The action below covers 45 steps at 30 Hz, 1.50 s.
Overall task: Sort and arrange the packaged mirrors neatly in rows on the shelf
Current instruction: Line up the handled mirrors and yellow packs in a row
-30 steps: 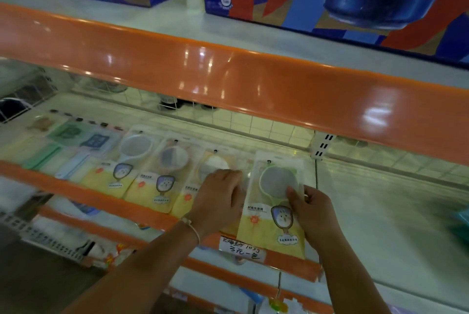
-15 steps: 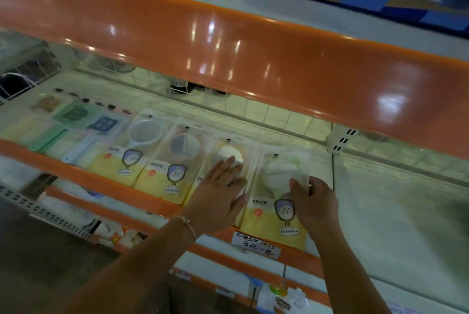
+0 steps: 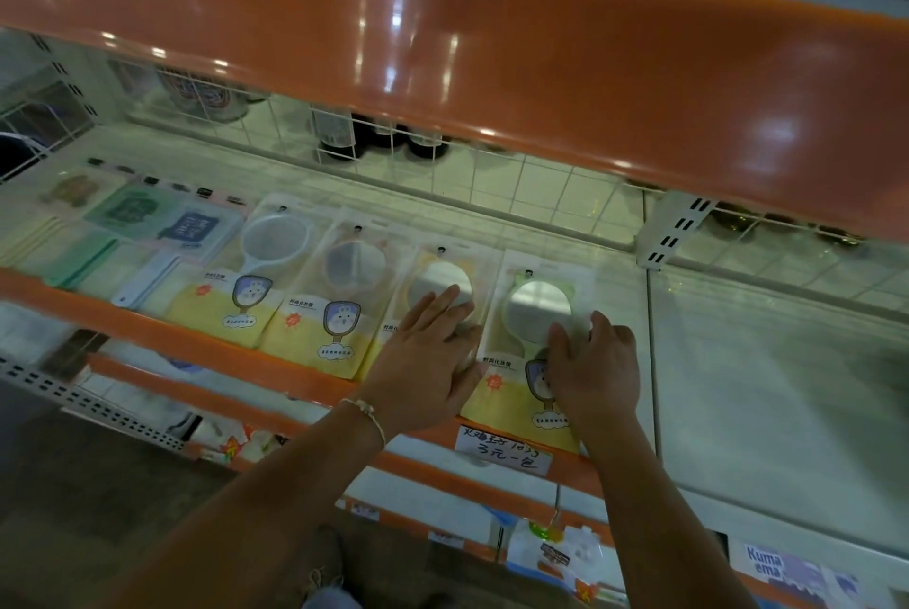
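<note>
Pressing flat on one mirror pack (image 3: 438, 308), left hand (image 3: 428, 365); right hand (image 3: 597, 370) pinching the neighbouring pack's (image 3: 536, 338) edge.

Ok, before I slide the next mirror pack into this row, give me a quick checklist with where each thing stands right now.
1. Left hand flat on the yellow-framed mirror pack: ok.
2. Right hand on the green-framed mirror pack: ok.
3. Four packs side by side, hang holes to the back: ok.
4. Green-framed pack's bottom edge overhangs the shelf lip: not ok.
5. Bare shelf to the right for more: ok.
6. Packs stacked underneath: cannot tell.
</note>
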Each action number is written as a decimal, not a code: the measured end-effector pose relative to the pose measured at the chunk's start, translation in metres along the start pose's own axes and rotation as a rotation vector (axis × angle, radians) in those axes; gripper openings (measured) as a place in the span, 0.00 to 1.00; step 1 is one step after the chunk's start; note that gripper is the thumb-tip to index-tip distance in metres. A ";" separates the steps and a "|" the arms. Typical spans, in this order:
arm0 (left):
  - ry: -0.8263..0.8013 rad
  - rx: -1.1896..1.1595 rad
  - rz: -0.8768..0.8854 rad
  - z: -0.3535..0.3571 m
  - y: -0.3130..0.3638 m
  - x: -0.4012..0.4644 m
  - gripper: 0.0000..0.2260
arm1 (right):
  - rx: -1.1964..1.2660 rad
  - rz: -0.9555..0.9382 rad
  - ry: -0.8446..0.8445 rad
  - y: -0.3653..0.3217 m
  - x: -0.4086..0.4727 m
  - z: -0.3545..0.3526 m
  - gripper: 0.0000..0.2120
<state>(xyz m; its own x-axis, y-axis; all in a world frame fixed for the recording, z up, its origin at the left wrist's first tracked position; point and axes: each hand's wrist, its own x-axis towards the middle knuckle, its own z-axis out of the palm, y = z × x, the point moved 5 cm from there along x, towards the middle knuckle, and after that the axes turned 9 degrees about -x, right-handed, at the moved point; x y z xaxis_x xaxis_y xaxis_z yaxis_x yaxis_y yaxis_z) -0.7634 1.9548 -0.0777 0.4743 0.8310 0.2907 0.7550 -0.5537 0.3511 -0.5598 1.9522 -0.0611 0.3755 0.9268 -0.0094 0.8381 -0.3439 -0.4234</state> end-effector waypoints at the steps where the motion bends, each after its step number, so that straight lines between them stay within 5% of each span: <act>1: 0.000 0.003 -0.001 0.000 0.000 0.000 0.21 | -0.007 0.002 0.000 0.001 0.000 0.000 0.23; 11: 0.005 0.018 0.007 0.002 -0.001 0.002 0.23 | 0.009 -0.007 0.000 0.005 -0.015 -0.006 0.26; 26: 0.064 0.007 0.046 -0.004 0.003 0.001 0.23 | -0.015 -0.111 0.035 0.013 -0.023 0.014 0.11; 36: 0.033 0.002 0.150 -0.007 0.008 -0.005 0.44 | -0.029 -0.185 0.086 0.011 -0.026 0.011 0.12; 45: 0.018 0.004 0.167 -0.005 0.010 -0.005 0.42 | -0.004 -0.170 0.093 0.022 -0.023 0.023 0.12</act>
<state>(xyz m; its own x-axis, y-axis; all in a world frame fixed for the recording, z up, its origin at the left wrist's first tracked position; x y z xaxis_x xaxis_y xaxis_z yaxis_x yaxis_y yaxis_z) -0.7606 1.9453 -0.0715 0.5850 0.7266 0.3603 0.6685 -0.6836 0.2929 -0.5590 1.9265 -0.0906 0.2631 0.9536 0.1462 0.8943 -0.1842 -0.4079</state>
